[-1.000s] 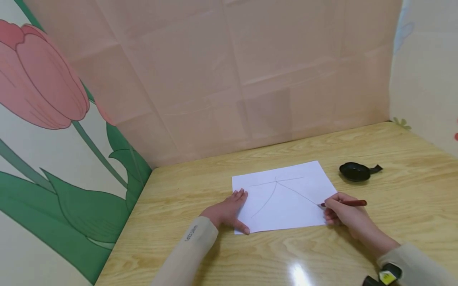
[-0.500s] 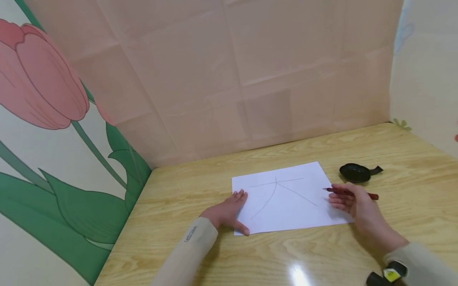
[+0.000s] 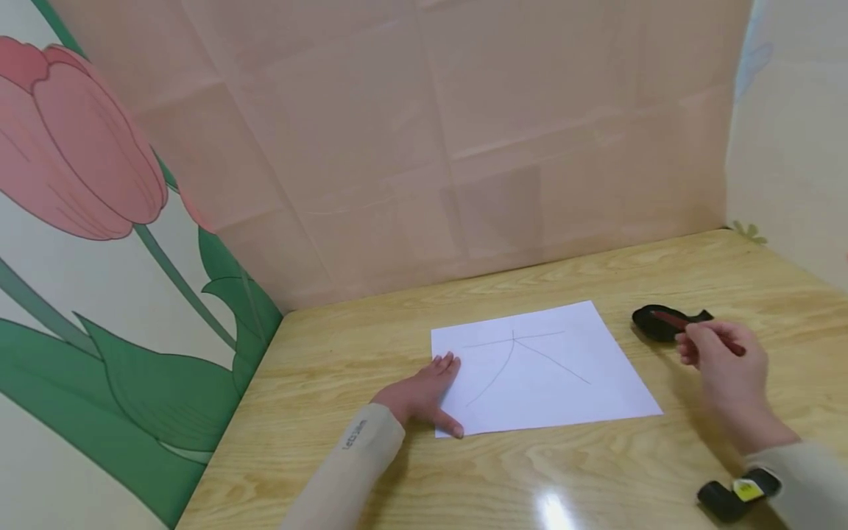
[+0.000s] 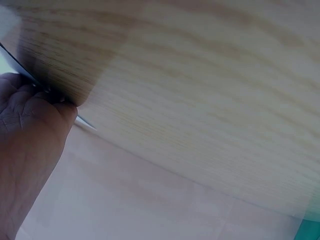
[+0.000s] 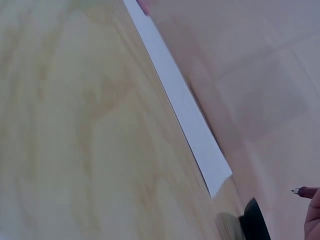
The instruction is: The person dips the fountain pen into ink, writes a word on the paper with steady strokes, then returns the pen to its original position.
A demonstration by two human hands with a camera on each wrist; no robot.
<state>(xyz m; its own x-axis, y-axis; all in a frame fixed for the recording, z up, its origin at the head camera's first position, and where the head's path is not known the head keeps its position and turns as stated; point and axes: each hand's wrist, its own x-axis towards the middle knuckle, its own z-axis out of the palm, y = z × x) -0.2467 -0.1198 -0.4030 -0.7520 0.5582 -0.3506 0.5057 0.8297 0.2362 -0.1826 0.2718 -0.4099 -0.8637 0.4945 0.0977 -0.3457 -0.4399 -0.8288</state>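
Note:
My left hand lies with spread fingers on the left edge of a white sheet of paper. In the left wrist view, the palm shows at the paper's edge. My right hand pinches a dark red pen, whose tip points left. That hand is beside a small black pan-shaped dish, and the pen overlaps it in the head view. The right wrist view shows the pen held above the table, with the dish below it. Thin dark lines, straight and curved, are drawn on the sheet.
The sheet and dish are on a light wood-grain table. A pinkish covering hangs along the back. A wall with a painted tulip stands at the left; another pale wall is at the right.
My right hand has lifted off the paper and moved right with the pen, over to the black dish. My left hand stays in place on the sheet.

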